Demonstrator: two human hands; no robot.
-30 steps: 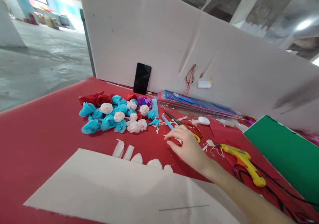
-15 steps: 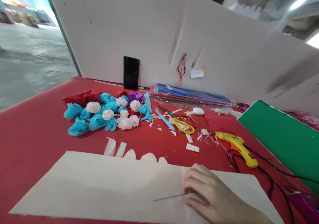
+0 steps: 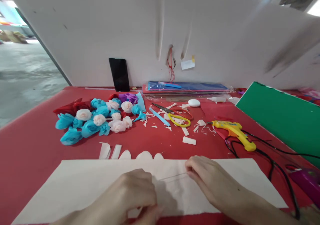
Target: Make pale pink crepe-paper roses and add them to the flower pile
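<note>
A thin wire [image 3: 173,177] runs between a person's two hands above a long white sheet [image 3: 75,185], its right end pinched in the fingertips of the right hand [image 3: 207,178]. The left hand [image 3: 130,191], blurred and with fingers curled, is just beside the wire's other end; whether it grasps anything cannot be told. The wire slants slightly, its left end nearer the person.

Along the sheet's far edge lie white paper pieces [image 3: 144,155], some rounded, some in strips. Beyond them on the red worktop [image 3: 25,151], scissors [image 3: 178,119] with one yellow and one red handle rest among white scraps [image 3: 189,140], a light-blue stick [image 3: 159,117] just to their left. A yellow glue gun [image 3: 233,131] lies to the right, near a green board [image 3: 282,118]. At left, blue, pink, red and purple paper flowers [image 3: 91,128] cluster together. A black phone [image 3: 119,74] leans on the pale wall [image 3: 112,28] behind.
</note>
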